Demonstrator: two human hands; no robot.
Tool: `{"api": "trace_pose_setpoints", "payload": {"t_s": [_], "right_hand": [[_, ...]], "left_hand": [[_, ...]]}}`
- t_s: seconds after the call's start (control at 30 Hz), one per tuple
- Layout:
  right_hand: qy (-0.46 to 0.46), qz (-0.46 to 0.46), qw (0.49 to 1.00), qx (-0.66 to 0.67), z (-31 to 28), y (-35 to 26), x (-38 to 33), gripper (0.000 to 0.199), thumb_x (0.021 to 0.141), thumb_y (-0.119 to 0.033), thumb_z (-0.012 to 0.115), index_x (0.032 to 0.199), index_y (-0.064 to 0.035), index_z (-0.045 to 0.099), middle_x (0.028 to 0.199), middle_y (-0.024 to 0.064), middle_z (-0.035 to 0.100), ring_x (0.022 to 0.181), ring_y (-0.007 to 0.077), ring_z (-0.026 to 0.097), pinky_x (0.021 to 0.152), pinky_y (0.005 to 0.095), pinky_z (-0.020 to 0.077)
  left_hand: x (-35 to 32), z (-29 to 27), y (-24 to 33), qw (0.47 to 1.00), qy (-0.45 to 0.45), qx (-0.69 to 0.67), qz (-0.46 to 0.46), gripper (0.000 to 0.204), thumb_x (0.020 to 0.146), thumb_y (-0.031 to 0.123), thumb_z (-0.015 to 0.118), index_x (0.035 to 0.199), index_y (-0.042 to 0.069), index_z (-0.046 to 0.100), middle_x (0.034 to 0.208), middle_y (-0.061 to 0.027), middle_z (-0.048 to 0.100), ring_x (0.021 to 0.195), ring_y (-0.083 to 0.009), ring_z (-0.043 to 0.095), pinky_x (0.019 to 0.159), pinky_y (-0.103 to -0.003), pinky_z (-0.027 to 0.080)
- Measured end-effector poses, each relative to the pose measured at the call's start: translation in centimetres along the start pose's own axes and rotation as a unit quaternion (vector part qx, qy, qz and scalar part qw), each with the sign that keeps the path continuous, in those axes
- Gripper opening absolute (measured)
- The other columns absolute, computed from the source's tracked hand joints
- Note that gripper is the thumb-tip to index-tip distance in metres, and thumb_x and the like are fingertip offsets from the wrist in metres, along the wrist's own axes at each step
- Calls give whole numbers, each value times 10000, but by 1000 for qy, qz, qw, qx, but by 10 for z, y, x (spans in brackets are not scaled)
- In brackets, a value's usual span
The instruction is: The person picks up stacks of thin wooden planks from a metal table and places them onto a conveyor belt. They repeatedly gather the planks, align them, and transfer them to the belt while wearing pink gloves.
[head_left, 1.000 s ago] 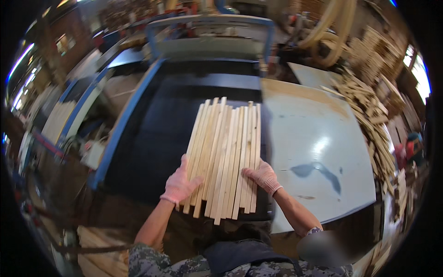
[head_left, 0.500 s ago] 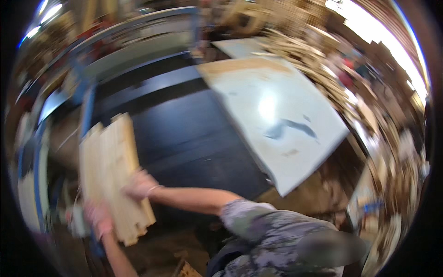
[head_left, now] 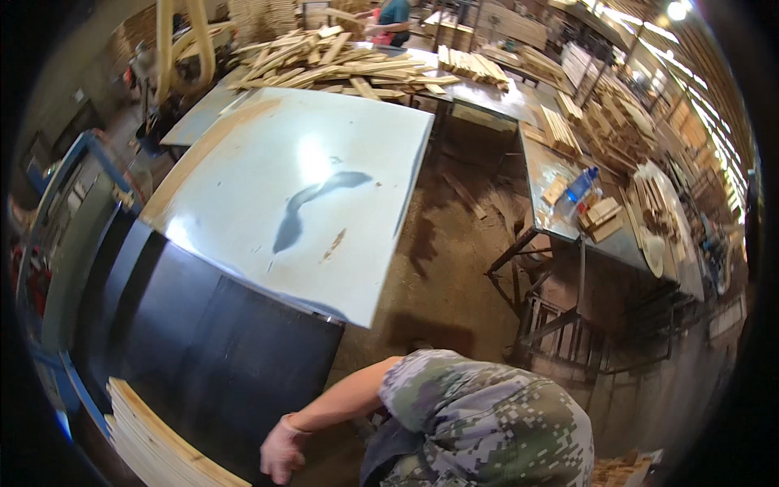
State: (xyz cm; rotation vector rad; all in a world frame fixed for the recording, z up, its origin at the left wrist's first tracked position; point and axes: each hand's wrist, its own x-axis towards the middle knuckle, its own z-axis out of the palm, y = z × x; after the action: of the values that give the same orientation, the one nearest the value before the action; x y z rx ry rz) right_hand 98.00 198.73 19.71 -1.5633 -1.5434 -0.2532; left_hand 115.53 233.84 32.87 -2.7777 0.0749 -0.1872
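- From here I see the right hand point(head_left: 282, 450), gloved, hanging loosely bent and ungripped, just beside the wooden strips point(head_left: 154, 438).
- Those strips lie together by the near left part of the black belt point(head_left: 235, 357); what bears them I can't tell.
- The left hand is out of sight, its grip unknowable.
- A pale panel point(head_left: 235, 187) adjoins the belt.
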Motion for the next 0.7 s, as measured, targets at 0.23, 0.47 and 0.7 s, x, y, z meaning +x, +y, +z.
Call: {"api": "trace_pose_setpoints", "payload": {"t_s": [0.23,0.47,0.7], "right_hand": [[174,403,825,356,-36,-277,-183,359,1035,-291,626,843,-42,451,770,8,421,733,132,477,641,361,422],[427,773,457,105,-3,-551,-357,506,1008,-482,630,1226,-27,672,1179,148,720,1103,258,631,993,420,484],[690,680,212,126,104,-714,-480,378,1048,-410,654,1080,-37,705,1025,51,686,927,184,617,814,356,504]], "left_hand": [[-137,-176,264,737,-13,-658,156,715,1059,541,546,1454,-52,599,1271,-328,663,1220,-471,645,1094,-573,504],[-375,-259,576,423,-515,-595,450,464,1075,220,581,1407,-102,629,1363,-188,700,1280,-264,651,1128,-383,489],[-498,-110,804,560,-602,-370,434,397,1063,259,611,1332,-20,696,1217,-84,724,1130,-199,657,1030,-334,485]]}}
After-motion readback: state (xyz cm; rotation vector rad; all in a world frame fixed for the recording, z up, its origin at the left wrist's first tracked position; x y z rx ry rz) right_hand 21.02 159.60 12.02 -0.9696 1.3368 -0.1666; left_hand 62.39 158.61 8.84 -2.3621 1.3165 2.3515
